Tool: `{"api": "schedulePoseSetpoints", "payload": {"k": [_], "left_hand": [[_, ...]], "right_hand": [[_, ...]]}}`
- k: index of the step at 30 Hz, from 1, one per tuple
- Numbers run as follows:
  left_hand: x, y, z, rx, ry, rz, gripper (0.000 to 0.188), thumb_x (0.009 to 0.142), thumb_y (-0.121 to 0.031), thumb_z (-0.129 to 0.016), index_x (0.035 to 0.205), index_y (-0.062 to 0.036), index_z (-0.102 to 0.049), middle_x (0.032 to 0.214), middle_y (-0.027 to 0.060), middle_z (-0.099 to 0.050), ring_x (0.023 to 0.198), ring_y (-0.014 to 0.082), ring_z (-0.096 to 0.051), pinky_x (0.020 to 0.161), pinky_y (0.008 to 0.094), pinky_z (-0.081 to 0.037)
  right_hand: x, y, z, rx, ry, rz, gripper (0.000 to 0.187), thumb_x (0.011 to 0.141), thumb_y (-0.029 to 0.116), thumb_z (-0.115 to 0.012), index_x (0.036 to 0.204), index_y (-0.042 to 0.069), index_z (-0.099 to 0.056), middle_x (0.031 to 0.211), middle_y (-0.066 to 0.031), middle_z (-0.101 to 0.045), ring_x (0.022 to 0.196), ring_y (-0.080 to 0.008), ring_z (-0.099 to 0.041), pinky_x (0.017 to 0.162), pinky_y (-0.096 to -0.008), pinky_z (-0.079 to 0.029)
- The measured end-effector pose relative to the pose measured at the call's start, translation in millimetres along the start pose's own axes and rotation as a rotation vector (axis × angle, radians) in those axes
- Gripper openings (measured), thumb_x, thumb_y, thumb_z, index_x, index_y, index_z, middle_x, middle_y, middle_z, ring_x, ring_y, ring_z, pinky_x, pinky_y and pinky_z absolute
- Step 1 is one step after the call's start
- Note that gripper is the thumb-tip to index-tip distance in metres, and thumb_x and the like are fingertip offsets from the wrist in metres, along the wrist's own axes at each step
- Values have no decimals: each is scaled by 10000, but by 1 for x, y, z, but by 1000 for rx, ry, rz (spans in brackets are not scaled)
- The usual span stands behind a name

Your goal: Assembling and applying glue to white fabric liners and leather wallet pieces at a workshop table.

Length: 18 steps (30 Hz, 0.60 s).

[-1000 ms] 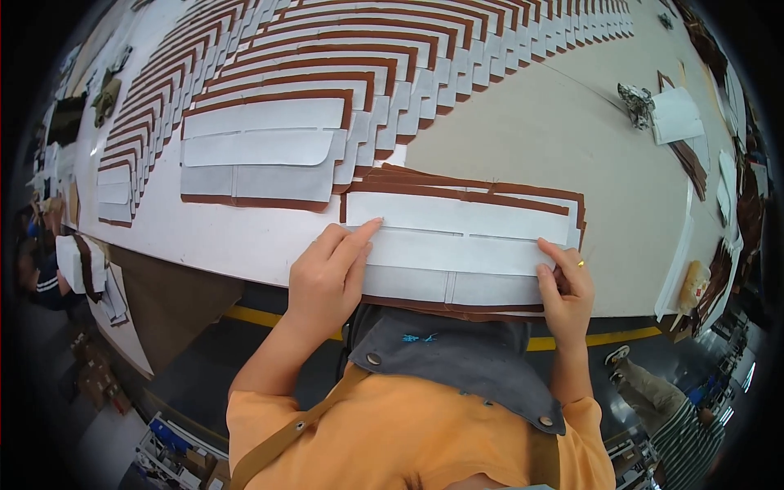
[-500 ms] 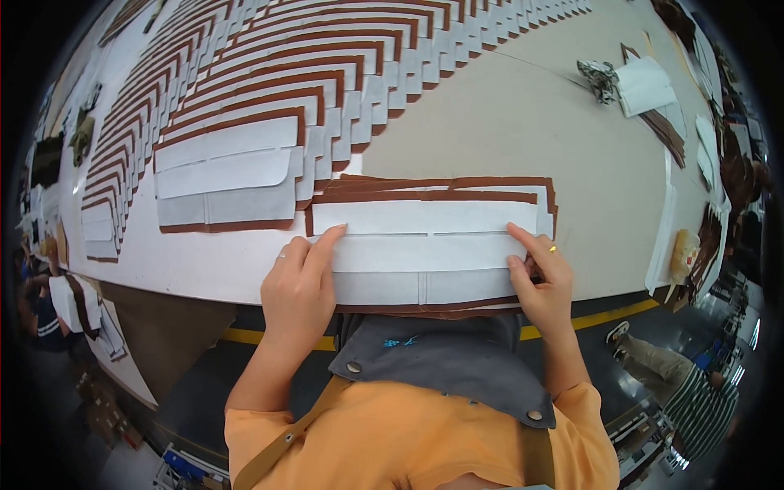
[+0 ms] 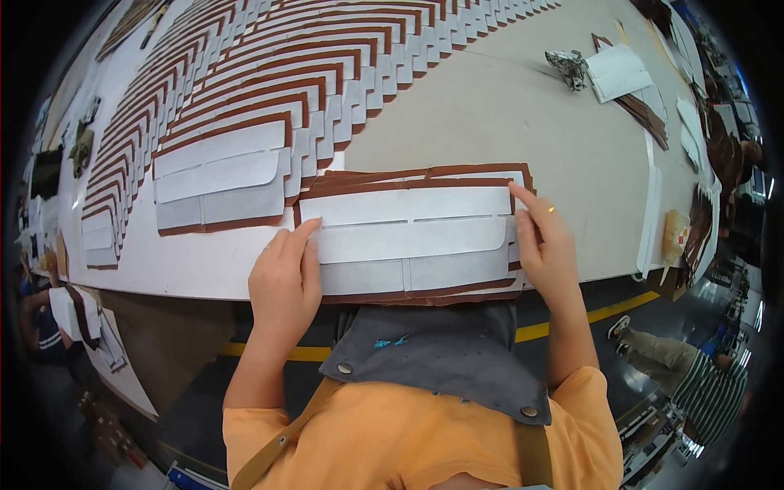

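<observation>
A flat white panel with brown edging (image 3: 408, 233) lies slightly tilted on a small pile of similar pieces at the table's near edge. Its white flap has two slits and a rounded right corner. My left hand (image 3: 286, 273) closes on the panel's left edge, thumb and forefinger close together. At the far right corner my right hand (image 3: 549, 241) takes the panel's edge, forefinger stretched to the corner and thumb nearer me. My other right fingers are curled and partly hidden. Brown borders of the pieces below (image 3: 482, 170) show beyond the panel's far and right edges.
Long overlapping rows of like panels (image 3: 220, 167) fan across the table's left and far side. A white pad and crumpled foil (image 3: 572, 69) lie at the far right. A yellowish roll (image 3: 674, 237) sits by the right edge. Another person (image 3: 694, 376) stands at the right.
The panel has turned a little, its right end now farther away. My right hand has moved from its slit line to the far right corner; my left hand has slipped to the left edge.
</observation>
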State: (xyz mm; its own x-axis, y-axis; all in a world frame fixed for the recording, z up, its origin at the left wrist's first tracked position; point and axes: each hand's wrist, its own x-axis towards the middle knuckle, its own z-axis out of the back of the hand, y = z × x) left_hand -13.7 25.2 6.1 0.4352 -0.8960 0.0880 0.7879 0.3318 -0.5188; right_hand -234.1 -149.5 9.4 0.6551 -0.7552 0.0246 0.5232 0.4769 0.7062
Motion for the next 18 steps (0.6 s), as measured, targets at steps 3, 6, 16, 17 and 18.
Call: {"api": "schedulePoseSetpoints", "payload": {"k": [3, 6, 16, 17, 18], "left_hand": [[6, -13, 0, 83, -29, -41, 262, 753, -57, -552, 1015, -40, -550, 826, 95, -492, 762, 246, -490, 659, 340, -365], [10, -30, -9, 45, -29, -303, 322, 759, -86, -554, 1076, -40, -521, 1061, 97, -496, 992, 251, -472, 838, 377, -342], [6, -23, -36, 86, 222, -397, 459, 817, -178, -502, 1242, -55, -383, 1358, 82, -284, 1273, 286, -218, 1024, 466, -166], [6, -23, -36, 77, 234, -390, 466, 818, -188, -501, 1246, -53, -376, 1360, 85, -279, 1271, 296, -218, 1021, 469, -171], [7, -22, -36, 69, 245, -384, 473, 820, -198, -499, 1250, -51, -369, 1362, 89, -274, 1269, 305, -218, 1019, 472, -177]], "right_hand": [[4, 7, 2, -66, -47, 101, 275, 791, -5, -486, 1053, 40, -557, 886, -107, -531, 773, -227, -511, 649, -286, -418], [10, 10, -17, -140, -44, 355, 297, 758, -14, -509, 1047, 38, -561, 950, -105, -537, 822, -237, -502, 711, -320, -408], [11, 20, -47, -248, 68, 514, 356, 732, 13, -529, 1084, 53, -557, 1137, -43, -516, 1042, -214, -455, 891, -321, -313], [12, 20, -48, -269, 69, 525, 362, 728, 14, -525, 1086, 58, -557, 1150, -37, -512, 1050, -212, -451, 897, -323, -309], [12, 19, -48, -269, 72, 523, 362, 728, 14, -525, 1086, 58, -557, 1150, -37, -512, 1050, -212, -451, 897, -323, -309]]}}
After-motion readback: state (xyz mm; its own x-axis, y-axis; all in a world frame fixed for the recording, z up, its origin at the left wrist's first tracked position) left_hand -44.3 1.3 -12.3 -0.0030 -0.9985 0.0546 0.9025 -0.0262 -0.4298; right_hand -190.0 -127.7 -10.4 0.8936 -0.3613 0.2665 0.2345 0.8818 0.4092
